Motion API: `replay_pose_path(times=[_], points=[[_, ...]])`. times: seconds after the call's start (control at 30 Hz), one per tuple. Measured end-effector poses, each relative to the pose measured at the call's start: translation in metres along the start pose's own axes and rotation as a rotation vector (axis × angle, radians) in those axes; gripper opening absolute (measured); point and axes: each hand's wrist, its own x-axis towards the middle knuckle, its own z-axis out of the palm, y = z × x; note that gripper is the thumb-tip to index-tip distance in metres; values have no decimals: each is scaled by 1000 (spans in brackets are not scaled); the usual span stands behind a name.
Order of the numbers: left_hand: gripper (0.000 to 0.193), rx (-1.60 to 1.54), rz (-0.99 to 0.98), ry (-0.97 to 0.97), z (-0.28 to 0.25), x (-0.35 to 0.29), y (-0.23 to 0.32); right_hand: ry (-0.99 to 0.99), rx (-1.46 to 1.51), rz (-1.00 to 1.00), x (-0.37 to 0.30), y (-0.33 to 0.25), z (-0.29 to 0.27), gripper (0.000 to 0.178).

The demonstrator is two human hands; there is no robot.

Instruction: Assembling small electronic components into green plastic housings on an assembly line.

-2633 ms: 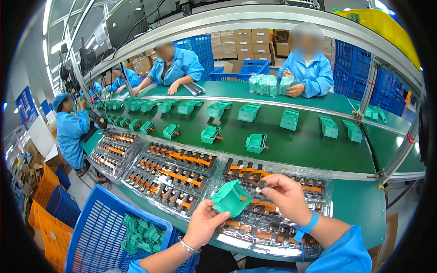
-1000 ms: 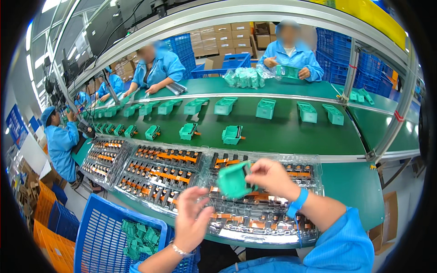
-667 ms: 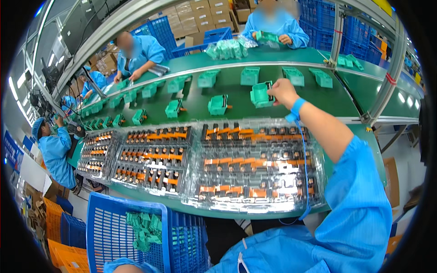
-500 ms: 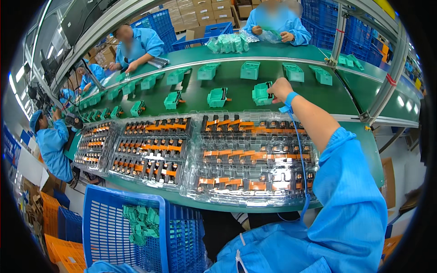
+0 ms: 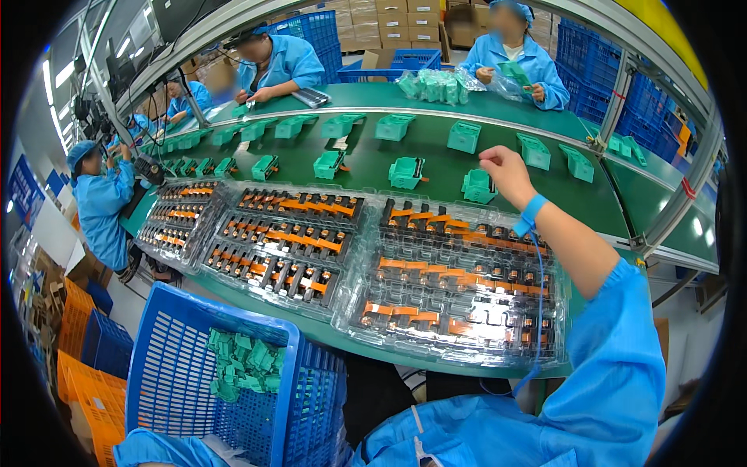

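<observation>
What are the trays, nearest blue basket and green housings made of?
Trays: likely thin clear plastic, glossy, given the glare and see-through ridges. Blue basket: probably moulded plastic, smooth, with evenly coloured slotted walls. Green housings: seemingly moulded plastic, fairly matte, uniformly coloured.

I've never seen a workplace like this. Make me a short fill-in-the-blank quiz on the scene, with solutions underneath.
Only one of the wearer's own hands is in view: the ____ one.
Around its wrist is a band coloured ____.
Flat strips coloured ____ run across the rows in the clear trays.
The blue basket holds a heap of small pieces coloured ____.

Missing words: right; blue; orange; green.
</observation>
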Motion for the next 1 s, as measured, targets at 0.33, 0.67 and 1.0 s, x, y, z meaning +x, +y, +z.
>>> replay_pose_path(times=[0.33,0.67,1.0], points=[[27,138,-146,-27,-28,-6,-17,-406,-363,-634,-96,-79,25,16],[27,483,-247,-64,-118,1,-19,-465,-406,-334,-98,-87,34,24],[28,707,-394,-111,-195,-3,-44,-363,-125,-279,-98,-65,56,18]])
